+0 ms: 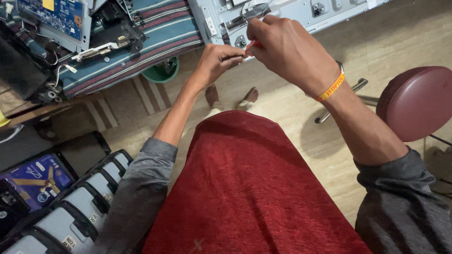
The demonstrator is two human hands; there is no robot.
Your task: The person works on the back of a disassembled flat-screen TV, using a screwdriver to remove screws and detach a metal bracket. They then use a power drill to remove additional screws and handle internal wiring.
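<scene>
From the head camera we are looking down at our two hands raised together at the edge of a pale grey metal chassis [282,14] lying at the top of the view. Our right hand [287,49] is clenching around a small red-handled tool [253,45], only a sliver of red showing between the fingers. Our left hand [217,60] is pinching its fingertips just beside that tool's tip; we cannot tell what it is gripping. A yellow wristband [332,87] is circling our right wrist. A maroon stool [416,101] is standing to the right, a striped cloth [155,33] with circuit parts lying to the left.
</scene>
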